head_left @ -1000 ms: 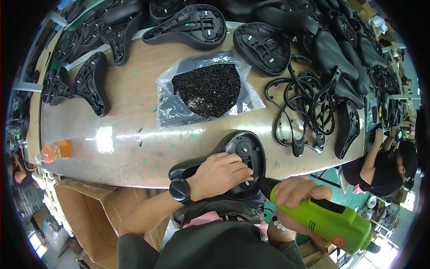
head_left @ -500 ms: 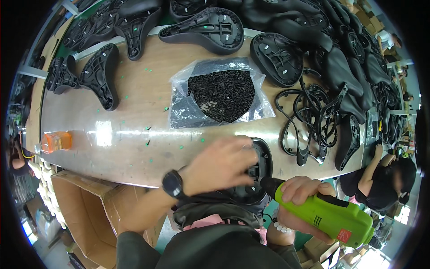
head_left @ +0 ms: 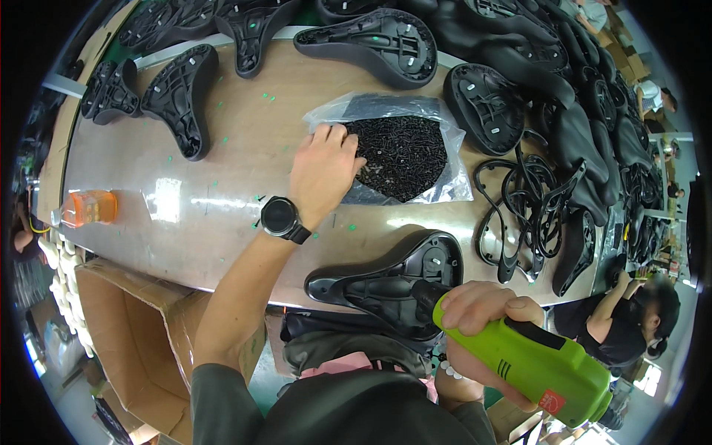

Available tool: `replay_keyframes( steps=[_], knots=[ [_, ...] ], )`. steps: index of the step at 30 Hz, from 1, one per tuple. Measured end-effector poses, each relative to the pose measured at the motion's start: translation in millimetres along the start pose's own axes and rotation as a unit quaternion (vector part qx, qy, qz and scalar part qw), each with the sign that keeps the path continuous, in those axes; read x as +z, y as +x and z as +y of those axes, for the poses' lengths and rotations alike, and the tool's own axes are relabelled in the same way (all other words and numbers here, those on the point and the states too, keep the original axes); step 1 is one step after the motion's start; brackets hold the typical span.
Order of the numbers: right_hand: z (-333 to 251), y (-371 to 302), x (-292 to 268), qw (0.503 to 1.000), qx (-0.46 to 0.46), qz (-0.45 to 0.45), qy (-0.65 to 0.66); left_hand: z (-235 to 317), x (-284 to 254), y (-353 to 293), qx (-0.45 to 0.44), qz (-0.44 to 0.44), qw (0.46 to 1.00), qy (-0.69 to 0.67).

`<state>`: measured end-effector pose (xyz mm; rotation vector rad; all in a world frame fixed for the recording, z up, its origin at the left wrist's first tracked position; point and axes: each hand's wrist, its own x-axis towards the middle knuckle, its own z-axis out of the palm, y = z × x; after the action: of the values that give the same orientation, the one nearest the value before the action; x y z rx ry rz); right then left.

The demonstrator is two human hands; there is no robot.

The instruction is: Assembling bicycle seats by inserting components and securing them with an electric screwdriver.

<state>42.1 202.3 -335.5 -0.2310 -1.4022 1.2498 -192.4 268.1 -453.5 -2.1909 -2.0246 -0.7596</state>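
A long wooden workbench (head_left: 222, 222) fills the frame, ringed with black saddle shells. At centre, the left hand (head_left: 322, 174) spreads loose fingers into the open bag of black screws (head_left: 400, 156); whether it has pinched any is hidden. Lower right, the right hand (head_left: 482, 308) wraps the green power driver (head_left: 534, 367), tip at the upturned saddle (head_left: 393, 282), apparently not yet fully fastened.

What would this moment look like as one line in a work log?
left hand: reaching into bag of black screws | right hand: gripping green power screwdriver, tip at upturned black saddle | surface: wooden bench
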Motion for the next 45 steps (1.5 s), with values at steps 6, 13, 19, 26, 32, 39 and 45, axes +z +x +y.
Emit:
replay_keyframes(
  steps=[6,13,19,26,32,39,45],
  knots=[
    [-3,-1,23,0.995,0.069,0.061,-0.036,-4,0,1,-0.001,-0.050,0.998,0.033],
    [3,-3,31,0.995,0.069,0.046,-0.063,-7,-3,-6,0.007,0.080,0.997,-0.009],
    [6,-4,24,0.993,0.087,0.003,-0.083,18,-37,-46,0.063,0.002,0.981,-0.183],
    [23,-10,24,0.996,0.050,-0.046,-0.063,66,-51,-115,0.052,-0.115,0.933,-0.337],
    [22,-12,21,0.996,0.041,-0.045,-0.063,70,-51,-117,0.048,-0.158,0.937,-0.307],
    [9,-14,27,1.000,0.011,0.014,-0.019,71,-56,-106,0.174,-0.062,0.945,-0.268],
    [-15,-14,29,0.998,0.044,0.029,-0.024,76,-71,-106,0.246,-0.080,0.942,-0.212]
  ],
)
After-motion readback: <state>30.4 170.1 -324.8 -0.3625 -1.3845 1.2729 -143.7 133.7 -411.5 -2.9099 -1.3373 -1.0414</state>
